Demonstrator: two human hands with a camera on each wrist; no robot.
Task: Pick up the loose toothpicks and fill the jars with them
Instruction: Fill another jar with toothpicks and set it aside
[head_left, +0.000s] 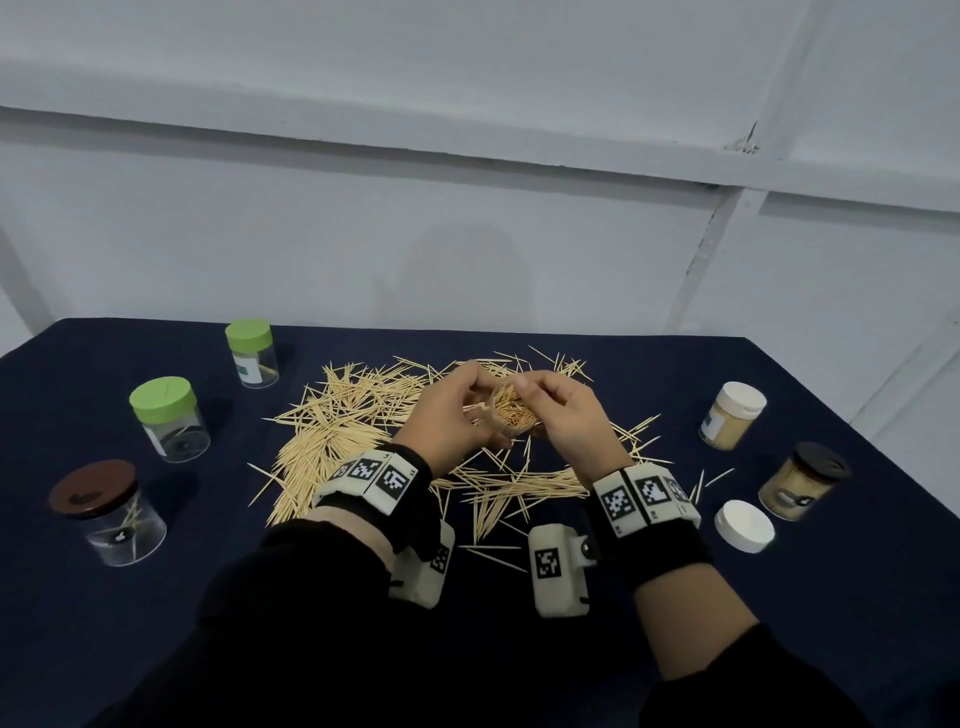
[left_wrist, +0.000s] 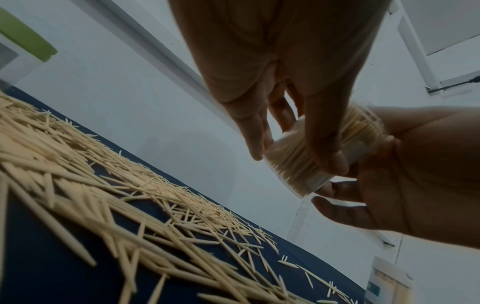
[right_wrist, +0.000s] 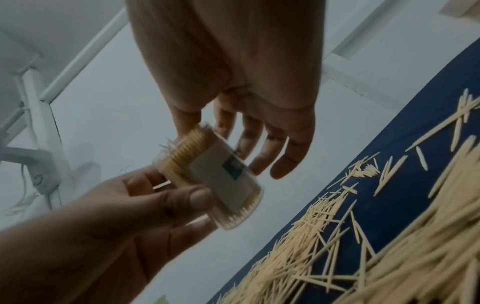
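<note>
A clear, lidless jar (head_left: 511, 413) packed with toothpicks is held tilted above the table's middle. My left hand (head_left: 447, 415) grips its body, with the thumb on the white label (right_wrist: 223, 179). My right hand (head_left: 569, 415) is at the jar's right. Its thumb (right_wrist: 185, 121) rests on the toothpick ends at the jar's mouth. Its fairly straight fingers (right_wrist: 283, 158) lie behind the jar's side. Loose toothpicks (head_left: 353, 415) are spread in a wide heap on the dark blue cloth under and around both hands. Seen from the left wrist, the jar (left_wrist: 293, 164) sits between both hands.
On the left stand two green-lidded jars (head_left: 251, 353) (head_left: 169, 418) and a brown-lidded jar (head_left: 109, 512), each holding few toothpicks. On the right stand a full white-lidded jar (head_left: 732, 415), a full black-lidded jar (head_left: 802, 480) and a loose white lid (head_left: 744, 525). The table edge (head_left: 852, 447) slants at the right.
</note>
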